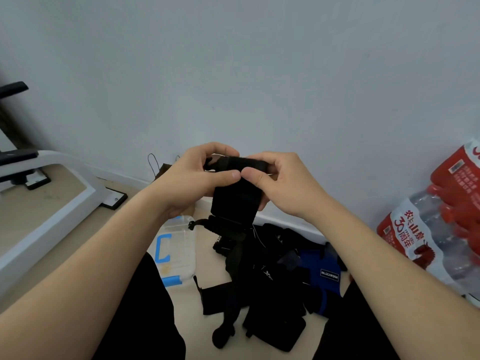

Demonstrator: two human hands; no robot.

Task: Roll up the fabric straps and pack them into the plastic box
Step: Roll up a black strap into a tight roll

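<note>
Seen from above, a person's left hand (192, 175) and right hand (283, 183) are raised in front of a pale wall, both gripping a black fabric strap (235, 201) between curled fingers and thumbs; its upper end is wound between the hands, and the rest hangs down. Below, on the floor, lies a pile of black and blue straps (275, 276). A clear plastic box (179, 245) with blue clips sits just left of the pile. A pack of water bottles (441, 229) stands at the right.

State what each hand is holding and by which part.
Both the left hand and right hand pinch one black fabric strap at its top end.
</note>
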